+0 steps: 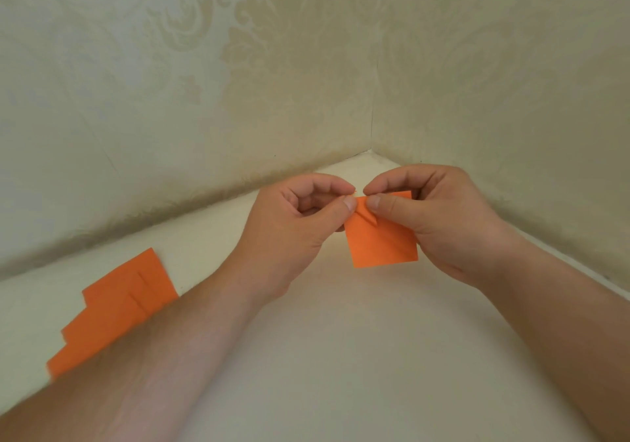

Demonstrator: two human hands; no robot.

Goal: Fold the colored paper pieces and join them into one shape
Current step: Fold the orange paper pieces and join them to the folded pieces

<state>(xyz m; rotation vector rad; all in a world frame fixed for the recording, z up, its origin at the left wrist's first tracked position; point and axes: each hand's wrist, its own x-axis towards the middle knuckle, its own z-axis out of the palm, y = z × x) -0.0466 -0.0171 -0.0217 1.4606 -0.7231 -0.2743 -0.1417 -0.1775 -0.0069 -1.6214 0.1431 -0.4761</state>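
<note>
A small orange paper piece [381,244] hangs a little above the white table, near the corner of the room. My left hand [293,223] pinches its upper left edge between thumb and forefinger. My right hand [439,216] pinches the top edge just to the right, thumb in front, where a narrow flap is folded down. The two thumbs nearly touch. At the left, several more orange paper pieces [112,308] lie flat and overlapped like steps, partly hidden under my left forearm.
The white table [341,356] fits into a corner between two walls with pale patterned wallpaper [272,66]. The walls close the table off at the back left and back right.
</note>
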